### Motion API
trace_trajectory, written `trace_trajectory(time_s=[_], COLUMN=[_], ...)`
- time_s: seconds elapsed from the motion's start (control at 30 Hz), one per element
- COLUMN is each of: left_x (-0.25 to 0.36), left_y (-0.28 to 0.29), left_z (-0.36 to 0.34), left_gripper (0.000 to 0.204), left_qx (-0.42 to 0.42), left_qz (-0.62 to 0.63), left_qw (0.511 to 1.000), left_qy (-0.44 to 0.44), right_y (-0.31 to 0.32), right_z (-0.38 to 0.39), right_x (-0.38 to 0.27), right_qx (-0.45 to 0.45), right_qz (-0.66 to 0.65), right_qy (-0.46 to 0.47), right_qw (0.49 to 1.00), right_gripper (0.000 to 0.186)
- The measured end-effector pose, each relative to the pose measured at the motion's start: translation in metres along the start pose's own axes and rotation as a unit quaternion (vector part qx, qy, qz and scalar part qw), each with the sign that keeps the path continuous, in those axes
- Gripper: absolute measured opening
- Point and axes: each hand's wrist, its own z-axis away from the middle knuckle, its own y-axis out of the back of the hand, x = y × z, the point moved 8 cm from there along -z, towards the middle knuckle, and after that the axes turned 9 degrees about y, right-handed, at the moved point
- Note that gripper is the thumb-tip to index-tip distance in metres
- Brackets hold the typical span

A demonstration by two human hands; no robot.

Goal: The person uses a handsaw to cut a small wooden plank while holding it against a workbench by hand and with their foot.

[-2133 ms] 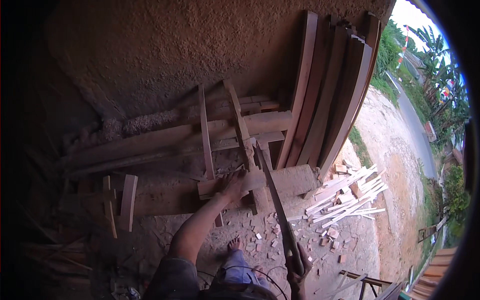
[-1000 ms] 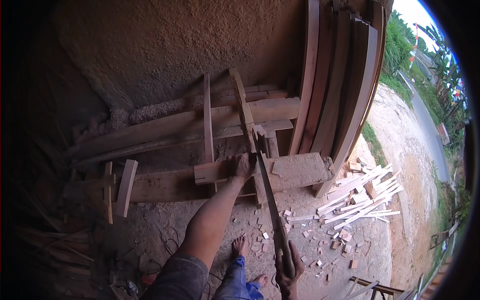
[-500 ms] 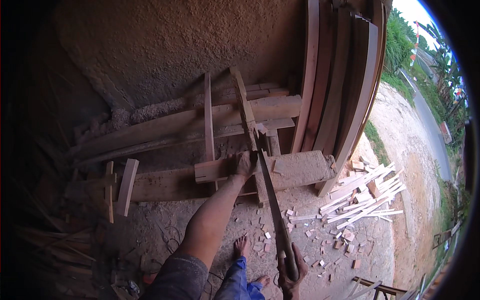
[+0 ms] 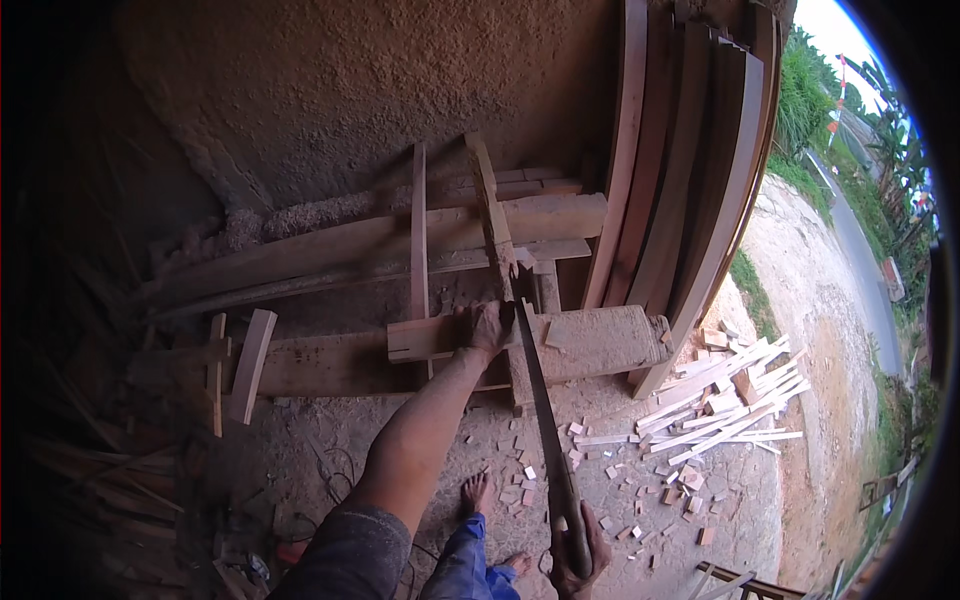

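My left hand [image 4: 489,330] presses down around the end of a short wooden board [image 4: 420,339], which lies across the bench beam. At the lower right, my right hand [image 4: 583,562] grips the handle of a handsaw [image 4: 550,435]. The long dark blade slants away from me, and its far end lies against the wood just right of my left hand. A narrow wooden strip [image 4: 490,205] leans from the wall down to the bench close by. What the saw teeth touch is too small to make out.
The thick bench beam [image 4: 610,338] runs sideways before me. Tall planks [image 4: 680,170] lean on the wall at right. Cut strips [image 4: 725,400] and small offcuts litter the floor. Another beam [image 4: 400,232] lies behind, and scrap wood [image 4: 110,470] is piled at the dark left.
My right hand and the saw handle have shifted slightly left and toward me. My left hand stays on the board. The whole view has tilted a little.
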Motion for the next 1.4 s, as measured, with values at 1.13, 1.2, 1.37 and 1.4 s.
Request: trace_trajectory(time_s=[1.13,1.2,1.37,1.4], left_x=[0.007,-0.001,0.001,0.005], left_y=[0.0,-0.007,-0.003,0.0], left_z=[-0.01,-0.012,-0.008,-0.008], left_gripper=[0.025,0.027,0.027,0.025], left_qx=[-0.105,-0.089,-0.109,-0.113], left_qz=[-0.04,-0.035,-0.095,-0.073], left_qw=[0.993,0.994,0.989,0.99], left_qy=[0.033,0.044,0.039,0.042], right_y=[-0.012,0.001,0.0,0.001], right_z=[-0.055,-0.037,-0.037,-0.041], right_x=[0.01,0.009,0.008,0.003], right_qx=[-0.012,-0.008,-0.009,-0.006], right_qz=[-0.042,-0.015,-0.005,-0.003], right_qy=[0.01,0.039,0.053,0.062], right_qw=[0.999,0.999,0.999,0.998], right_gripper=[0.058,0.057,0.055,0.054])
